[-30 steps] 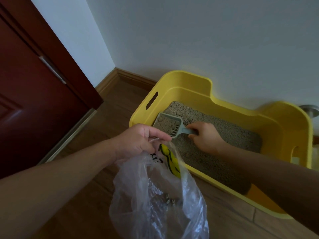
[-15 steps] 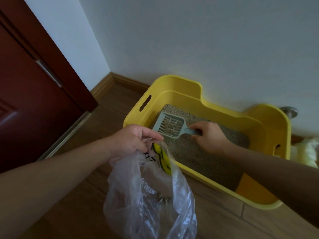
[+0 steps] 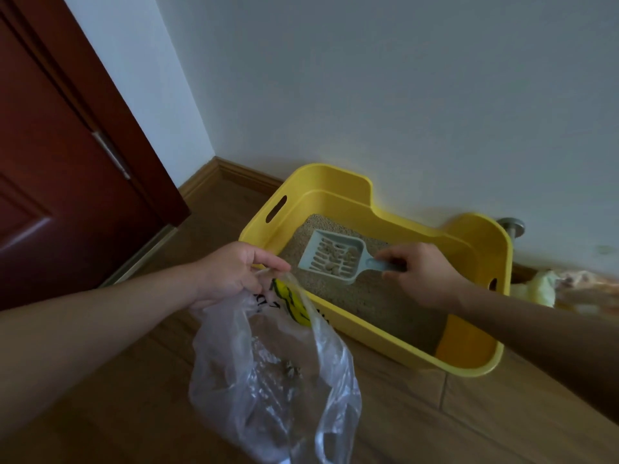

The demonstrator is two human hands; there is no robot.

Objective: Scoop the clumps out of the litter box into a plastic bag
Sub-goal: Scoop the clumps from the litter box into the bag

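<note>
Fingers (image 3: 390, 255) of right hand (image 3: 422, 275) curled round the scoop handle; scoop (image 3: 331, 256) held about level just above the litter (image 3: 365, 298), a load of clumps (image 3: 336, 258) on its slotted bed, straight ahead of those fingers. Left hand (image 3: 231, 272): fingertips (image 3: 273, 262) and thumb pinch the bag rim together. Bag (image 3: 268, 380) hangs below them, outside the near wall of the box (image 3: 375, 341), its mouth just beside the scoop's leading edge. Darker bits already lie low in the bag. Risks, as judged: the rim is gathered at one point only, so the mouth looks narrow and slack; tipping the scoop there could drop clumps on the box wall or the floor (image 3: 502, 413). A jolt might crumble clumps through the slots, back into the litter. Thin film may fold shut. Hard to read: handle mostly buried in the right hand, thumb unseen; bag bottom cut by frame edge; bag print illegible; pale heap (image 3: 539, 288) beyond the right hand blurred.
</note>
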